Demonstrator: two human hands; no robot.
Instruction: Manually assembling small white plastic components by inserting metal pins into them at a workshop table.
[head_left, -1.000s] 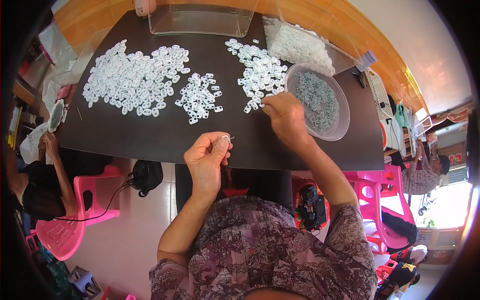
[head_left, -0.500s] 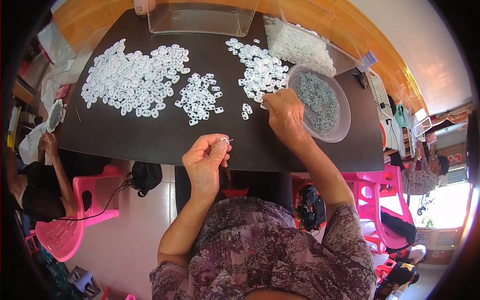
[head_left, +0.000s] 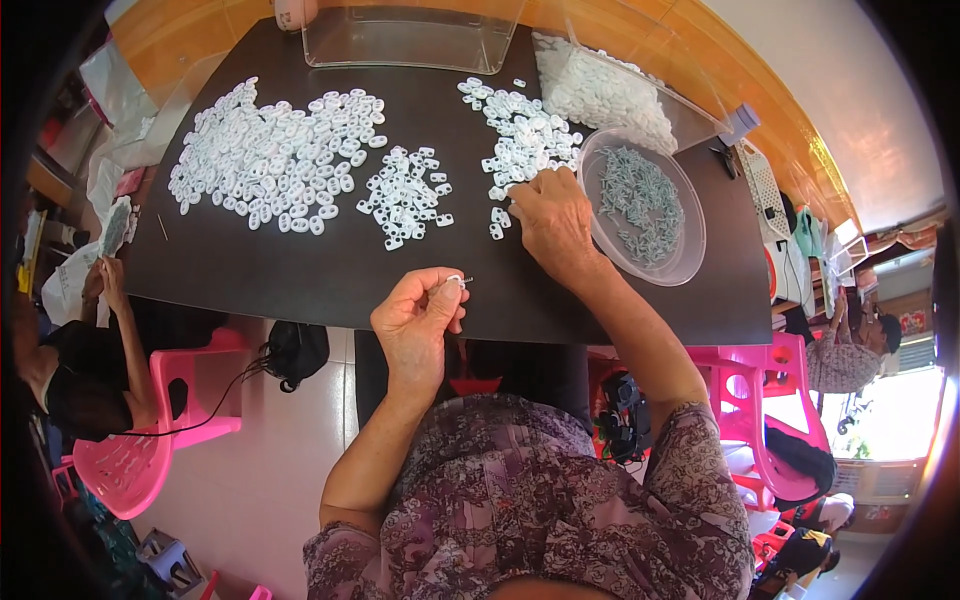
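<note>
Over the table's near edge, my left hand [head_left: 412,325] is closed in a pinch. Between its thumb and forefinger sits a small white plastic piece [head_left: 456,281] with a thin grey screw [head_left: 467,280] sticking out to the right. My right hand [head_left: 556,220] reaches to the near end of the right-hand pile of white plastic pieces [head_left: 528,138], fingers bent down and together. Whatever lies under those fingertips is mostly hidden. A few loose white pieces [head_left: 499,222] lie just left of them. Beside this hand stands a round clear tub [head_left: 692,250] of grey screws [head_left: 640,205].
On the dark table [head_left: 300,270] lie a big pile of oval white pieces [head_left: 270,155] and a smaller heap [head_left: 403,195]. Clear bins [head_left: 410,40] stand at the back, one holding a bag of white pieces [head_left: 605,95]. A person [head_left: 85,390] sits at left on a pink chair [head_left: 125,465].
My right hand has shifted slightly left and away from me along the pile's near end. My left hand keeps its pinch on the white piece and screw.
</note>
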